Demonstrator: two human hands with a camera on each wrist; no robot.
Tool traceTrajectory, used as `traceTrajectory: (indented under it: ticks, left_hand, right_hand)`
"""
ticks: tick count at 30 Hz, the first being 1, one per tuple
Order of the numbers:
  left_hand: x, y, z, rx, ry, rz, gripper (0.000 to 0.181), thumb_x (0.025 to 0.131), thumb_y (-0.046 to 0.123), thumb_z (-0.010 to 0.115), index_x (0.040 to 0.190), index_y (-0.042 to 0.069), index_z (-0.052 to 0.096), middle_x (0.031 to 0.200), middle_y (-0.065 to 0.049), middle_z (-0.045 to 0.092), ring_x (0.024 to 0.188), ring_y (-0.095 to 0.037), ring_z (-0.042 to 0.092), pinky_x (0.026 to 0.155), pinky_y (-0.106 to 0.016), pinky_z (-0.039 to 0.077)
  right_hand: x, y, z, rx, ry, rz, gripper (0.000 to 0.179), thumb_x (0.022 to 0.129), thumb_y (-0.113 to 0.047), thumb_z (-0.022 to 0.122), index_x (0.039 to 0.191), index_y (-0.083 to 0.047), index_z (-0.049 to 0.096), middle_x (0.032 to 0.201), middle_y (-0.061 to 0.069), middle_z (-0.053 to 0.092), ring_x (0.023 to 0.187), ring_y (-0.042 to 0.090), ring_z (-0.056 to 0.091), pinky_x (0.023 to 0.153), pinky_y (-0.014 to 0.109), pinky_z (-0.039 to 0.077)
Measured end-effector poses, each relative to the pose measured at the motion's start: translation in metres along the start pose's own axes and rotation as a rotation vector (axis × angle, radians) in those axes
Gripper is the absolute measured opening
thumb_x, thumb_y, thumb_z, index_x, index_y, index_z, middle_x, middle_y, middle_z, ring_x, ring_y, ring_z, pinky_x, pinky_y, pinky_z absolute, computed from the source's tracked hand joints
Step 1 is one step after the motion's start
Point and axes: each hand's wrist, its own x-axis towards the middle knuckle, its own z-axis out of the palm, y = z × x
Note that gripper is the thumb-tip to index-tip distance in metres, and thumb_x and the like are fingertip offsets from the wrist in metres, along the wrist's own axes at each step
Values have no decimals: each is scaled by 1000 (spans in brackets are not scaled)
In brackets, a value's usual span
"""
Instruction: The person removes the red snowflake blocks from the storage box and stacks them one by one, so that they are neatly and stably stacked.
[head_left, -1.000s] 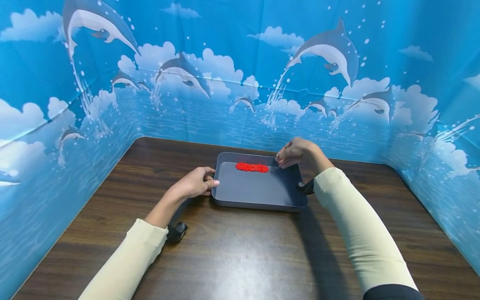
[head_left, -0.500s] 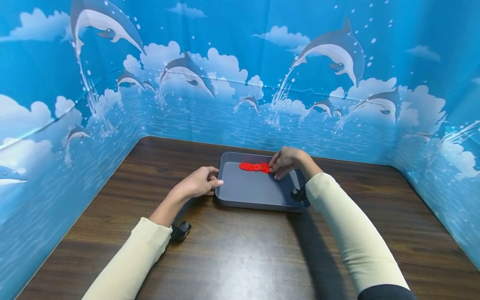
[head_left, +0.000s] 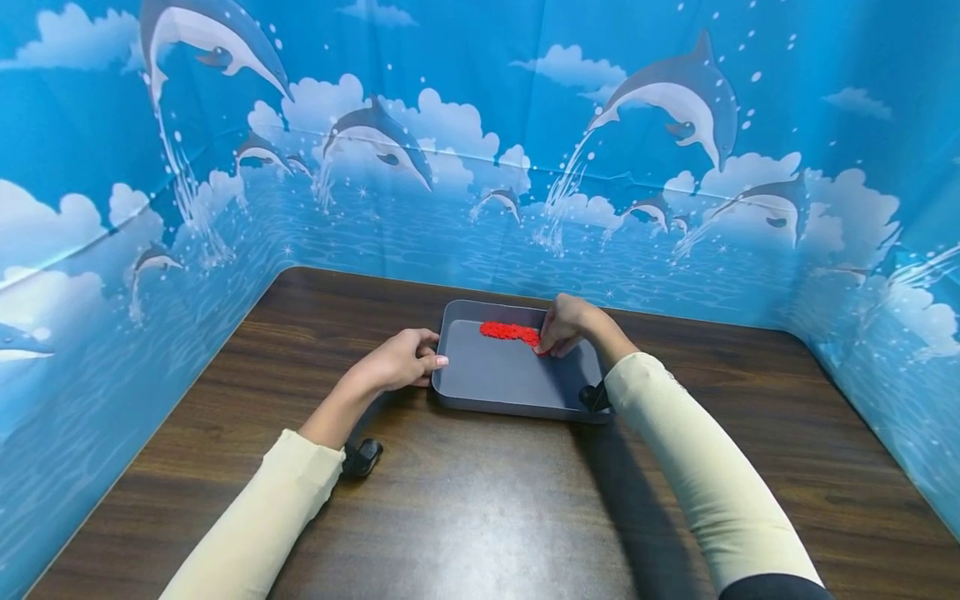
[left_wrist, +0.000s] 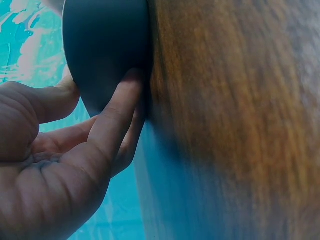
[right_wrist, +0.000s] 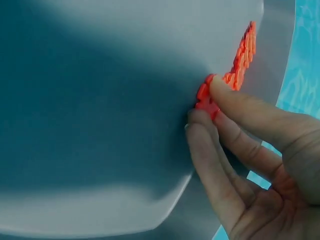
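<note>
A shallow dark grey baking tray (head_left: 487, 375) sits on the table. Along its back side lies a strip of small red plastic pieces (head_left: 506, 331), bunched close together. My right hand (head_left: 567, 327) is over the tray and pinches the strip's right end between thumb and fingertips. In the right wrist view, the pinched red piece (right_wrist: 207, 102) has a notched, lobed edge, and the rest of the strip trails off behind the thumb. My left hand (head_left: 397, 362) grips the tray's left wall, thumb at the rim and fingers (left_wrist: 112, 115) against the outer side.
The dark wood-grain table (head_left: 465, 500) extends in front of the tray and to both sides. A blue dolphin-print curtain (head_left: 450, 217) borders its back and sides. A black wrist strap (head_left: 362, 458) hangs below the left cuff.
My right hand has moved from the tray's back right rim left to the strip and now pinches its end, which bends toward the front. The left hand keeps its hold.
</note>
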Motion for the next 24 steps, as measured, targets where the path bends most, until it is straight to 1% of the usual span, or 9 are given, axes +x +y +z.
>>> traceTrajectory:
  ticks: [4,7,11,16,22,24]
  left_hand:
    - [0,0,0,4,-3,-4,61,114,17,55,166,-5,30,126,-21,61,120,-28,67,105,-42,63]
    - [0,0,0,2,-3,-2,61,114,16,55,166,-5,30,127,-21,61,121,-29,67,105,-42,63]
    - [0,0,0,0,-2,0,61,114,16,55,166,-5,30,127,-21,61,122,-30,67,105,-43,63]
    - [0,1,1,-8,-12,-1,62,114,16,55,166,-5,30,128,-22,60,124,-31,66,106,-43,62]
    - [-1,1,0,-16,-13,4,61,114,16,54,166,-6,29,133,-24,59,128,-34,65,107,-45,61]
    - [0,1,0,-12,-14,5,61,114,16,54,166,-6,29,134,-25,59,129,-34,65,107,-45,61]
  right_hand:
    - [0,3,0,16,9,3,17,90,-13,89,96,-4,76,81,6,77,74,14,74,79,33,69]
    - [-2,4,0,41,16,-8,18,90,-12,89,96,-3,75,81,5,76,75,14,72,79,34,69]
    - [-5,6,0,81,17,-38,16,93,-9,86,99,0,74,81,6,76,72,14,71,78,35,69]
    - [-10,9,0,124,17,-45,8,96,0,79,100,3,72,81,8,75,69,15,72,79,38,70]
    - [-16,11,-5,47,57,-69,4,97,1,77,97,1,72,83,8,72,70,15,72,78,36,70]
    - [-18,13,-8,55,55,-67,4,97,2,76,96,0,72,84,8,72,71,15,73,78,36,70]
